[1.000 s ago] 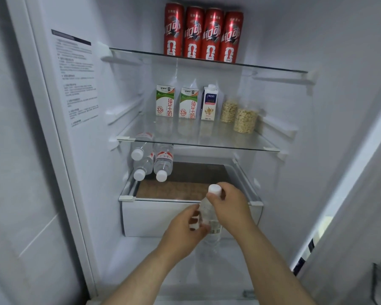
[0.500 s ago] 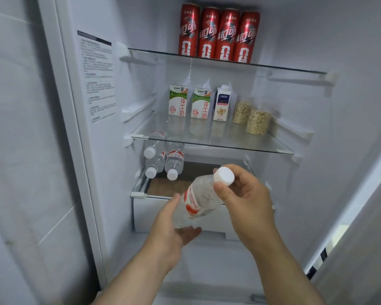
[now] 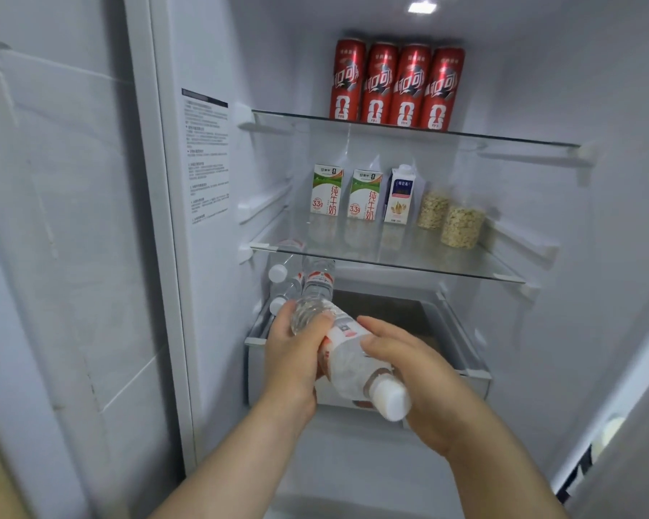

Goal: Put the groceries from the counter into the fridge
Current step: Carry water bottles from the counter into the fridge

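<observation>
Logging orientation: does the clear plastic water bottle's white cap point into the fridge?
No, the white cap of the clear plastic water bottle faces the camera, beside the right hand.

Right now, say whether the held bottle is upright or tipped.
Tipped: the water bottle lies nearly flat, white cap toward the camera, left hand and right hand gripping it.

- Four red drink cans (image 3: 398, 86) are standing upright in a touching row at the back of the upper glass shelf (image 3: 502, 138).
- Two green-and-white milk cartons (image 3: 326, 189) and a blue-topped carton (image 3: 399, 194) are standing side by side on the middle glass shelf (image 3: 446, 256).
- Two clear jars of flakes (image 3: 461, 226) are standing right of the cartons.
- A printed instruction sticker (image 3: 207, 159) is adhering to the left inner wall of the fridge (image 3: 540, 88).
- A tiled wall (image 3: 53, 256) is flanking the left side.
</observation>
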Demonstrator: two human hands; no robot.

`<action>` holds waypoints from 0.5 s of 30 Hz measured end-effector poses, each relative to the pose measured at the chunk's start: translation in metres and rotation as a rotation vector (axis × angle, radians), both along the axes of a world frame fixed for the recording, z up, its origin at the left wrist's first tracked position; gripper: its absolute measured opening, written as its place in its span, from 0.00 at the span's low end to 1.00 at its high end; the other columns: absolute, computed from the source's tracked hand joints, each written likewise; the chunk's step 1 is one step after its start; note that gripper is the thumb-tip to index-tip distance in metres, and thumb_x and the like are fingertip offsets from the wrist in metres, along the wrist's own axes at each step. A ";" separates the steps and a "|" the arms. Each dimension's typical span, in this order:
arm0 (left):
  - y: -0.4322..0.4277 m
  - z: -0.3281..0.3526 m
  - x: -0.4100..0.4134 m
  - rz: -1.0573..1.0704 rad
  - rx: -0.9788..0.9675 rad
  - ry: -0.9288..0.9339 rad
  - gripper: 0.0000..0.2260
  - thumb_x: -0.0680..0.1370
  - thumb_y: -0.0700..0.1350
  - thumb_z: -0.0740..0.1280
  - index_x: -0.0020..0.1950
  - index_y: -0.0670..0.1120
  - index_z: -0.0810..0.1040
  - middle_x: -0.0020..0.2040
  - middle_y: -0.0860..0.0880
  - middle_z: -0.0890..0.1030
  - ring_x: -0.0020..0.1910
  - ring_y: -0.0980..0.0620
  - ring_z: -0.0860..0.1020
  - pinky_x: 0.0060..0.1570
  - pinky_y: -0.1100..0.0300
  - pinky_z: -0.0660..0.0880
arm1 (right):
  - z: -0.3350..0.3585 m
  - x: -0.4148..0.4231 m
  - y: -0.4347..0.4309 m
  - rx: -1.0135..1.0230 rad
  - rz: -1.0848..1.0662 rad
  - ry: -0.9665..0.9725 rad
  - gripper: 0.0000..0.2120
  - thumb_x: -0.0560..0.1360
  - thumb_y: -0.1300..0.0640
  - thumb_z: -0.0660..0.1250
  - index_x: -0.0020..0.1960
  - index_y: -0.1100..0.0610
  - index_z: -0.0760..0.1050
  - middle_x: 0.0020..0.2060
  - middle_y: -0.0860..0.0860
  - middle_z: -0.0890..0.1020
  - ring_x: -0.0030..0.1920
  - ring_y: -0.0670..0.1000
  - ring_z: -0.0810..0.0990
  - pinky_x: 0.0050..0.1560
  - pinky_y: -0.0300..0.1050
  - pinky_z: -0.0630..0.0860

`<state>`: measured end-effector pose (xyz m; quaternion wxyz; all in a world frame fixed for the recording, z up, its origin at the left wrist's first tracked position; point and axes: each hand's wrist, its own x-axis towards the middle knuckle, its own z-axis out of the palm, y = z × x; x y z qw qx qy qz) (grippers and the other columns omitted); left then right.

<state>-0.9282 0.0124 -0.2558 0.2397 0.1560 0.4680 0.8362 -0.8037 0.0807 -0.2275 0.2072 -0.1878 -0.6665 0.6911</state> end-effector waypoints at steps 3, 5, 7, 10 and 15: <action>0.007 0.001 -0.004 0.024 -0.035 0.115 0.18 0.74 0.37 0.69 0.43 0.63 0.81 0.46 0.44 0.84 0.40 0.48 0.82 0.42 0.50 0.79 | -0.001 -0.009 0.009 0.060 -0.023 -0.075 0.15 0.73 0.50 0.71 0.58 0.39 0.79 0.52 0.47 0.84 0.51 0.55 0.84 0.49 0.58 0.83; 0.013 -0.001 -0.011 -0.021 -0.061 0.153 0.15 0.75 0.39 0.69 0.52 0.60 0.81 0.48 0.43 0.84 0.43 0.47 0.83 0.44 0.49 0.80 | -0.009 -0.016 0.016 0.023 -0.043 -0.087 0.29 0.67 0.45 0.73 0.67 0.45 0.73 0.58 0.50 0.82 0.52 0.56 0.84 0.45 0.54 0.83; 0.021 -0.004 -0.021 -0.111 -0.079 0.177 0.18 0.76 0.42 0.69 0.63 0.58 0.76 0.52 0.45 0.84 0.49 0.46 0.84 0.48 0.49 0.81 | -0.014 -0.025 0.021 0.027 -0.075 -0.041 0.23 0.70 0.48 0.73 0.64 0.47 0.76 0.56 0.52 0.83 0.50 0.55 0.85 0.43 0.54 0.83; 0.031 -0.004 -0.037 -0.308 -0.051 0.165 0.20 0.77 0.48 0.69 0.68 0.58 0.73 0.58 0.46 0.83 0.55 0.44 0.82 0.54 0.47 0.79 | -0.016 -0.040 0.025 -0.007 -0.174 0.060 0.09 0.77 0.57 0.68 0.55 0.47 0.80 0.49 0.50 0.85 0.48 0.55 0.85 0.45 0.56 0.83; 0.038 -0.014 -0.081 0.038 -0.341 0.358 0.19 0.71 0.56 0.69 0.62 0.55 0.77 0.59 0.52 0.81 0.57 0.51 0.80 0.59 0.48 0.76 | -0.023 -0.073 0.042 -0.082 -0.300 0.083 0.11 0.78 0.55 0.68 0.61 0.51 0.77 0.52 0.53 0.84 0.50 0.55 0.85 0.47 0.52 0.83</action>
